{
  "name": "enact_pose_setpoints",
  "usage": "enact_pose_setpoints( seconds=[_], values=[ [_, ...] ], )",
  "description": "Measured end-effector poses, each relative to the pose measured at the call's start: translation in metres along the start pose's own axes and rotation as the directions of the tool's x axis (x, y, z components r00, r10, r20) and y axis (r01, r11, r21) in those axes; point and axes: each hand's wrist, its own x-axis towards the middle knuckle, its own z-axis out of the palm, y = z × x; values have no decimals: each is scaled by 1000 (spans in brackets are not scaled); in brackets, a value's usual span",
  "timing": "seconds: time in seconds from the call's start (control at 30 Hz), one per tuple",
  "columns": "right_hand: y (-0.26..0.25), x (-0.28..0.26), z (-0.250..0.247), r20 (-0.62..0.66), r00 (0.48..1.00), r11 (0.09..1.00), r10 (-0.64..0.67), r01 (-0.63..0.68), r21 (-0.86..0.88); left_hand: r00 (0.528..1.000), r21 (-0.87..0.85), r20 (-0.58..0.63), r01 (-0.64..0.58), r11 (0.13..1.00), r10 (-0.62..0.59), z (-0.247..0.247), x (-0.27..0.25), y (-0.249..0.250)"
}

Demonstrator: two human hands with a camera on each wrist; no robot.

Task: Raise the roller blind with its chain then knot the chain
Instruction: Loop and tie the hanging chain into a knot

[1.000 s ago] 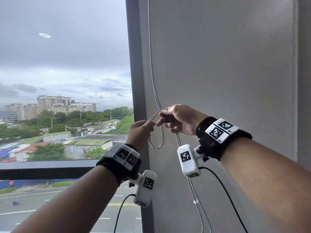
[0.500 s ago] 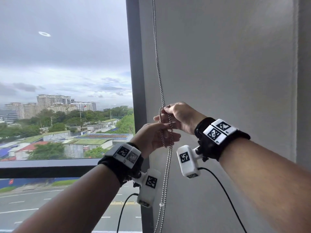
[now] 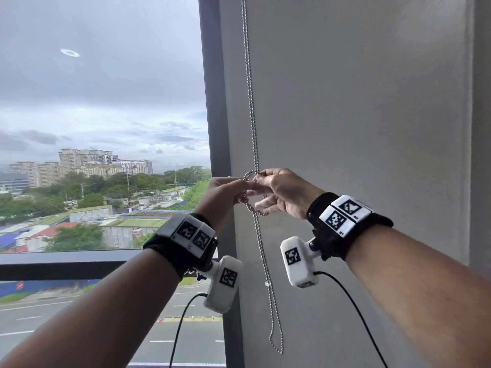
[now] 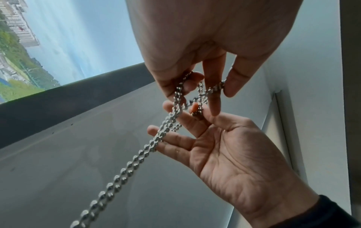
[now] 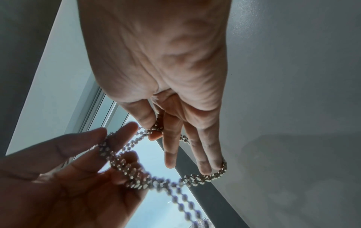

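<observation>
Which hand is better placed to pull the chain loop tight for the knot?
The right hand, probably. The silver ball chain loops around its outer fingers and it pinches strands. The left hand pinches the crossing, so it can anchor.

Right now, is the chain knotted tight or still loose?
Loose: the chain forms open loops between the left hand and right hand; no tight knot.

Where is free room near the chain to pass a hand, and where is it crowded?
Free: bare wall right of the chain, above the right hand. Crowded: where the left hand and right hand pinch the chain's loops together.
</observation>
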Motion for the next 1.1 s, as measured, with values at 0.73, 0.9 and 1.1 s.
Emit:
enact_pose_setpoints(
  seconds=[0.73, 0.9, 1.1],
  values=[
    [5, -1, -10, 3, 1000, 992, 15, -15, -124, 991, -274, -31, 114, 955, -128, -40, 3, -13],
    [7, -2, -11, -16, 1000, 990, 13, -15, -138, 989, -148, -90, 103, 984, -117, -41, 2, -16],
    [9, -2, -18, -48, 999, 993, 21, -26, -117, 991, 364, 34, 106, 925, -127, -52, -4, -21]
  ],
)
